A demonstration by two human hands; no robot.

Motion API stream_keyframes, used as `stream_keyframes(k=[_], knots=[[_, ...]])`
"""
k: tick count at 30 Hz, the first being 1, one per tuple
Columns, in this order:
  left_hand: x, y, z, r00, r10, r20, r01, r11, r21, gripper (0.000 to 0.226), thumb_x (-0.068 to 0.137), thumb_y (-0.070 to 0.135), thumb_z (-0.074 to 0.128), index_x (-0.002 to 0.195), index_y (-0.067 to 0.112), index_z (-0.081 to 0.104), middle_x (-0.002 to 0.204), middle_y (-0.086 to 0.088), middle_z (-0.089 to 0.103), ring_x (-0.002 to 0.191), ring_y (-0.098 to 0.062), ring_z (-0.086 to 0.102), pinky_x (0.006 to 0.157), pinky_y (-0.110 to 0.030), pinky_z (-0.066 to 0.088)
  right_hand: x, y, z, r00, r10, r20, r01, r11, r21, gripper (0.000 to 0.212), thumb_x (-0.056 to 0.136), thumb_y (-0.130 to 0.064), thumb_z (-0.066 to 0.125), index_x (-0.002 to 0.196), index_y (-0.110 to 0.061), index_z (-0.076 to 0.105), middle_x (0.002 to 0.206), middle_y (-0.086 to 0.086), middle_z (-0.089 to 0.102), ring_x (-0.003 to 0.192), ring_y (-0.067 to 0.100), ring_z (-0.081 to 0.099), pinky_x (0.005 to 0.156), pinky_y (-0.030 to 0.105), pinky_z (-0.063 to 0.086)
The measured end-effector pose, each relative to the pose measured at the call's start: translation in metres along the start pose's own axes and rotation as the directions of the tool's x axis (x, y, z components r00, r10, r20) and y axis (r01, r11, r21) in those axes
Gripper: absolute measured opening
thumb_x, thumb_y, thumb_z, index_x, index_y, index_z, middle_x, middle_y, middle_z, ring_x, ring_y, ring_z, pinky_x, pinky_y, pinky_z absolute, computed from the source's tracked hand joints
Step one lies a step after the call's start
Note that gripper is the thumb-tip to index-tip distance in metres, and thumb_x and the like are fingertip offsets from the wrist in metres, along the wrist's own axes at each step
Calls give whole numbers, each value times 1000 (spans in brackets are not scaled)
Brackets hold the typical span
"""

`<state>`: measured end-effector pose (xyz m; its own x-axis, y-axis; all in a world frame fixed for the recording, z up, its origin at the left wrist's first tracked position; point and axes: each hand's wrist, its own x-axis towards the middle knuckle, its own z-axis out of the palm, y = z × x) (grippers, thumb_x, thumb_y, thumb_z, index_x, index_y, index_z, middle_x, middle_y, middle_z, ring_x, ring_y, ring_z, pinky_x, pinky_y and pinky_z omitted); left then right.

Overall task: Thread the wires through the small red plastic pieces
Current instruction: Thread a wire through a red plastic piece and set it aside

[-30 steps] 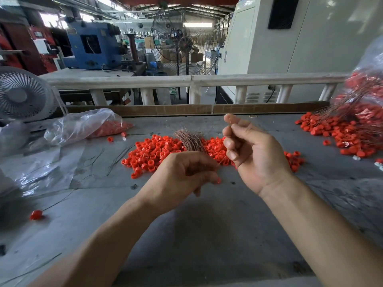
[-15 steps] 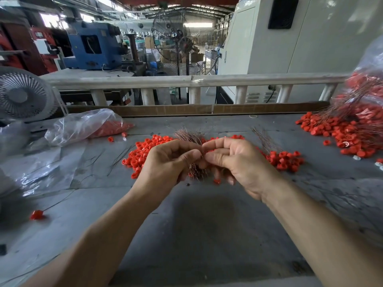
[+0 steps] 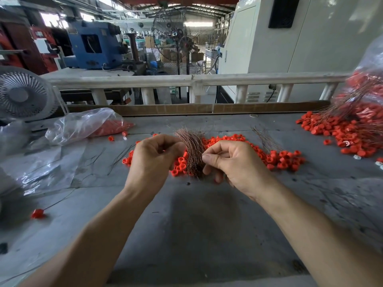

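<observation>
1. A grey bench [image 3: 196, 224] stands in a workshop, with a white railing [image 3: 192, 79] along its far side and big machines and a standing fan [image 3: 184, 44] behind that.
2. Both forearms reach forward from the near edge, and the hands meet over the middle of the bench, just above a heap of red plastic pieces [image 3: 275, 158].
3. The left hand [image 3: 153, 160] has its fingers curled, thumb toward the forefinger, beside a bundle of thin coppery wires [image 3: 192, 150]; whether it actually grips the bundle cannot be told.
4. The right hand [image 3: 234, 162] has its thumb pressed to its forefinger at the bundle's right edge, pinching at the wires.
5. The bundle stands nearly upright between the two hands, its top fanning out and bending left.
6. A clear plastic bag [image 3: 83, 125] lies at the left, with red pieces inside its far end.
7. At the right edge a second bag [image 3: 369, 79] holds red pieces with wires in them, and more spill onto the bench in a pile [image 3: 335, 131].
8. A small white fan [image 3: 22, 94] sits at the far left.
9. One red piece on a wire [image 3: 37, 213] lies alone at the near left.
</observation>
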<state>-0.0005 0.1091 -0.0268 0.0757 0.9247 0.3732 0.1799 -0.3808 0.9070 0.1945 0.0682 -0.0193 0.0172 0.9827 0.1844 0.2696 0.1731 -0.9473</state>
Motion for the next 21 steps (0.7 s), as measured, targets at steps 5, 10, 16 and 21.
stream_keyframes(k=[5, 10, 16, 21], knots=[[5, -4, -12, 998, -40, -51, 60, 865, 498, 13, 86, 26, 78, 75, 30, 73, 72, 15, 69, 67, 1, 61, 60, -21, 43, 2, 4, -2, 995, -3, -95, 3, 1000, 7, 12, 96, -10, 68, 85, -12, 70, 69, 9, 74, 42, 13, 53, 35, 15, 34], [1, -7, -12, 990, -135, 31, 78, 729, 680, 24, 74, 43, 87, 66, 28, 69, 65, 12, 67, 67, -7, 61, 57, -28, 42, 1, 4, 0, 991, -10, -134, 4, 999, -46, 11, 98, -10, 66, 88, -12, 71, 72, 7, 74, 46, 10, 54, 36, 14, 34], [-2, -8, -11, 986, -163, 31, 85, 654, 751, 32, 71, 52, 87, 65, 28, 67, 72, 11, 65, 72, -12, 61, 59, -30, 45, -2, 2, 2, 994, -18, -107, 9, 997, -82, 10, 98, -9, 64, 93, -13, 71, 75, 5, 75, 50, 11, 56, 43, 16, 41], [-1, -7, -11, 992, -126, 20, 76, 707, 703, 16, 80, 37, 83, 76, 30, 69, 75, 13, 67, 72, -9, 63, 65, -32, 55, -3, 2, 2, 995, -30, -93, 23, 996, -80, 10, 98, -10, 65, 93, -15, 71, 76, 4, 75, 51, 11, 56, 44, 16, 41]])
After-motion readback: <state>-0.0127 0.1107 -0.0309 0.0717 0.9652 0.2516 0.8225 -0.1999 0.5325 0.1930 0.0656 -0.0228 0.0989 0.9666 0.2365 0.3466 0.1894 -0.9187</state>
